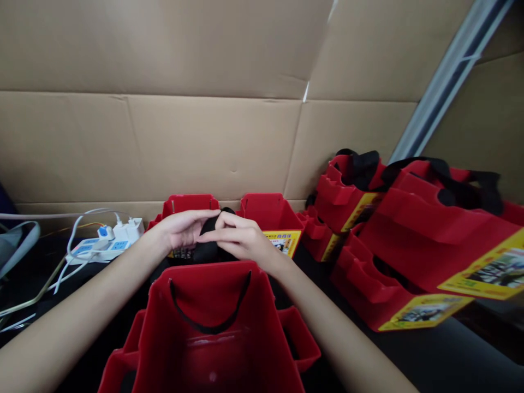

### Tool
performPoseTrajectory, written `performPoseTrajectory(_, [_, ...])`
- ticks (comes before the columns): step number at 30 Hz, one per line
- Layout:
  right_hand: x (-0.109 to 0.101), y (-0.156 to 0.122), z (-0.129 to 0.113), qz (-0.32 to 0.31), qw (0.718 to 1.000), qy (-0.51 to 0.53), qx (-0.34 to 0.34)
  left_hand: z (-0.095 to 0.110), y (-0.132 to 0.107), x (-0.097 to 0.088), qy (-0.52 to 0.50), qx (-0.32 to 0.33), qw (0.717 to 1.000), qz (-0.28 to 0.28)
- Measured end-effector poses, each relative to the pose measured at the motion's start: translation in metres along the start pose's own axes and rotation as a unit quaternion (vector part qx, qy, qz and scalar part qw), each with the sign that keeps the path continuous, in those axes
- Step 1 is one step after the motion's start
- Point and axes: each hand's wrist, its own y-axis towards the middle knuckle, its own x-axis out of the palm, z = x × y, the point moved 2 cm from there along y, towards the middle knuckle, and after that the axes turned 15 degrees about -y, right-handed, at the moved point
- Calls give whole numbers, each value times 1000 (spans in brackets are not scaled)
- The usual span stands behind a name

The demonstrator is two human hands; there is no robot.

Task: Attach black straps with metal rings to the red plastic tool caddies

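A red plastic bin (213, 349) with small side pockets stands right in front of me, its opening facing me. A thin black strap (210, 328) loops inside its far wall, passing through slots near the rim. Just beyond that rim, my left hand (186, 232) and my right hand (241, 237) meet over a black strap (205, 248). The fingers of both are closed on this strap. Part of the strap is hidden behind the fingers and the bin's rim.
Two more red bins (268, 210) stand behind my hands against the cardboard wall (204, 147). Stacked red bins (442, 229) with black straps and yellow labels are at the right. A power strip (100, 248) with plugs and white cables lies at the left.
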Motion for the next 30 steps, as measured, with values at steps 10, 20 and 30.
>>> performPoseTrajectory(10, [-6,-10,44,48,874,265,405,60,-35,-21,43,224,969,93])
performPoseTrajectory(20, [-4,-8,37,14,773,497,395,48,-44,-9,434,115,885,-123])
performPoseTrajectory(30, [-1,-10,45,43,846,344,405,50,-74,-35,443,68,878,-167])
